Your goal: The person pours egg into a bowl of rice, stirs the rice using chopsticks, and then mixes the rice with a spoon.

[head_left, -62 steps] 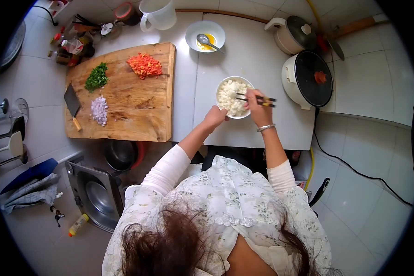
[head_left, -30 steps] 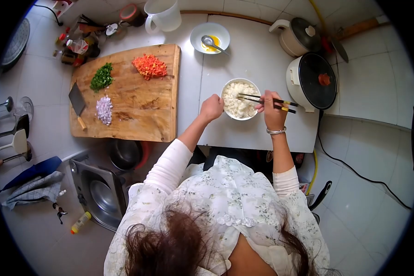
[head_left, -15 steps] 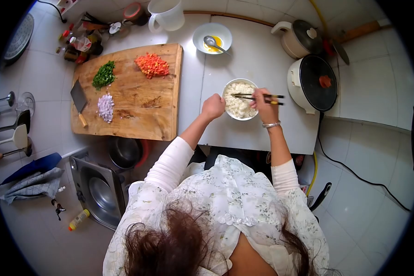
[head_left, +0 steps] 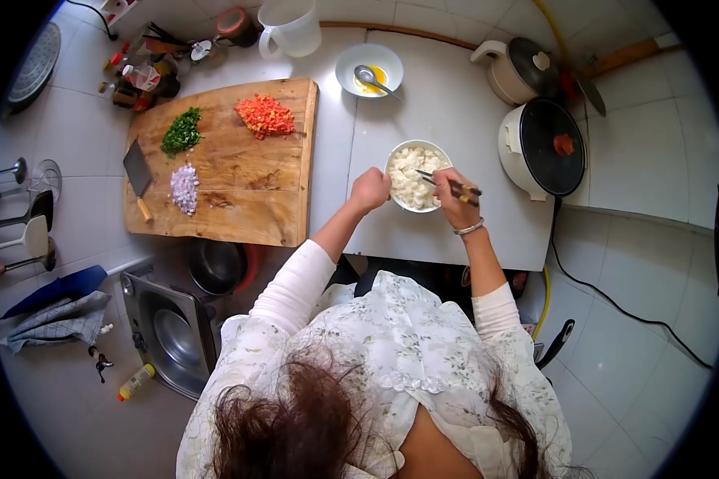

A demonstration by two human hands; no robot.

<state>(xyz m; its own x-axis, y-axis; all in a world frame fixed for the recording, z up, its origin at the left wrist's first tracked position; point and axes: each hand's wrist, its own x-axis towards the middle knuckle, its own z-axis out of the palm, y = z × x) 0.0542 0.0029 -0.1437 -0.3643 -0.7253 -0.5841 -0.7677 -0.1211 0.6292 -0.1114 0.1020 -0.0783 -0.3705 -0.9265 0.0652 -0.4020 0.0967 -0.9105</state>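
A white bowl [head_left: 389, 165] of white rice [head_left: 411, 177] stands near the counter's front edge. My left hand [head_left: 371, 189] is closed on the bowl's left rim. Dark chopsticks [head_left: 465, 191] are held in my right hand [head_left: 455, 199], over the right side of the bowl, with their tips at the rice. Behind the bowl, a pale bowl [head_left: 345, 68] holds yellow liquid and a metal spoon [head_left: 367, 77].
On the left, a wooden board [head_left: 248, 176] bears red-orange bits [head_left: 264, 116], chopped greens [head_left: 181, 132], pale purple bits [head_left: 184, 190] and a cleaver [head_left: 137, 169]. A cooker [head_left: 513, 156] and a pot [head_left: 505, 76] stand right; a jug [head_left: 295, 28] stands behind.
The chopsticks have tilted, their rear ends now lower and nearer to me. My right hand has shifted slightly down; my left hand stays at the bowl's rim.
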